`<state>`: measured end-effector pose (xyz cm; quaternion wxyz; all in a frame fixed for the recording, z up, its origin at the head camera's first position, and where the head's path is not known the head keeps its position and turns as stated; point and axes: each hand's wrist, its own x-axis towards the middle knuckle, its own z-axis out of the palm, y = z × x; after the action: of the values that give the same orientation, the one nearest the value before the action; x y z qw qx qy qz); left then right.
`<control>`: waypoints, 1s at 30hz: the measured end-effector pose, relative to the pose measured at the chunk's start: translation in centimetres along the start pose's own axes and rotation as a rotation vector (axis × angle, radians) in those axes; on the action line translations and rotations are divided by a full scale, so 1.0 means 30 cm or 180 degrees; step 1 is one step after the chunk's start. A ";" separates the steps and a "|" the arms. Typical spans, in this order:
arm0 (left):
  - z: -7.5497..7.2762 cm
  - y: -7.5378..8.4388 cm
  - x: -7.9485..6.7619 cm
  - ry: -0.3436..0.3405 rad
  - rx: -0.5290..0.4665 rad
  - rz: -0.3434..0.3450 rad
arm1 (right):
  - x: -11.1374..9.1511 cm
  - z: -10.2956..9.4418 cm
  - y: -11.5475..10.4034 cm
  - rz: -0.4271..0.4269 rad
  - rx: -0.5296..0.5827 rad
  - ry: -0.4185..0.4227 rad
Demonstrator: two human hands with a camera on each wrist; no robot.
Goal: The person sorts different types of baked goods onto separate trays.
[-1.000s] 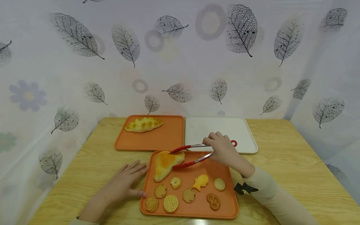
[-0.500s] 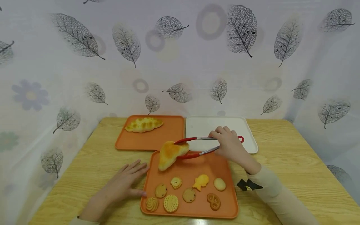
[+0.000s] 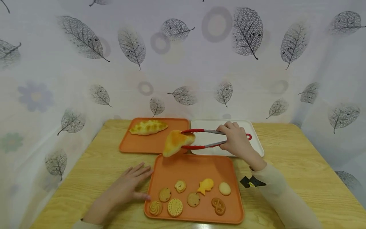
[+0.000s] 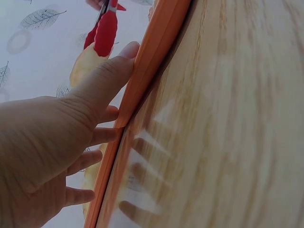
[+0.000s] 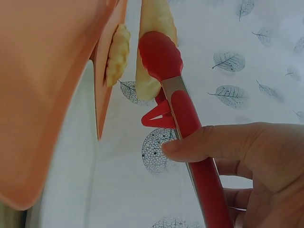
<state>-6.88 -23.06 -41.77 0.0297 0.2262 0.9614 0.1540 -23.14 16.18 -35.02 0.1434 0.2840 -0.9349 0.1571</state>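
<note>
In the head view my right hand (image 3: 237, 140) grips red-tipped metal tongs (image 3: 197, 147). Their tips pinch a bent, golden-brown bread (image 3: 173, 142), which hangs above the gap between the front orange tray (image 3: 197, 165) and the rear orange tray (image 3: 140, 145). The right wrist view has the thumb (image 5: 190, 147) laid along the red tong handle, with the tip against the bread (image 5: 152, 19). My left hand (image 3: 128, 184) lies with spread fingers at the front tray's left edge. In the left wrist view its thumb (image 4: 107, 78) touches the tray's rim (image 4: 156, 42).
Several cookies, among them a pretzel (image 3: 218, 206) and a fish-shaped one (image 3: 206, 185), lie on the front tray. A long braided bread (image 3: 148, 127) sits on the rear orange tray. Beside it stands a white tray (image 3: 206, 124). Leaf-printed cloth (image 3: 183, 70) hangs behind the table.
My right hand has raised the tongs and the bread off the front tray, moving away from me and slightly right. The left hand has stayed in place.
</note>
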 end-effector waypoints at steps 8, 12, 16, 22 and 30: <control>0.005 -0.003 0.001 0.0010 0.0014 0.0025 | 0.073 0.037 -0.011 0.0086 0.0005 -0.0124; 0.004 -0.005 0.000 -0.0023 -0.0007 -0.0036 | 0.110 0.071 -0.014 0.0135 0.0025 -0.0231; 0.000 -0.004 -0.002 -0.0061 -0.0040 -0.0066 | 0.146 0.106 -0.017 0.0167 0.0020 -0.0362; -0.003 0.001 -0.003 -0.0009 -0.0087 -0.0014 | 0.190 0.152 -0.022 0.0256 0.0043 -0.0573; -0.007 0.004 -0.004 -0.0039 -0.0042 0.0000 | 0.223 0.192 -0.032 0.0333 0.0071 -0.0765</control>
<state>-6.74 -23.06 -41.53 0.0371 0.2269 0.9602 0.1589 -28.96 9.99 -37.67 0.0188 0.2533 -0.9571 0.1396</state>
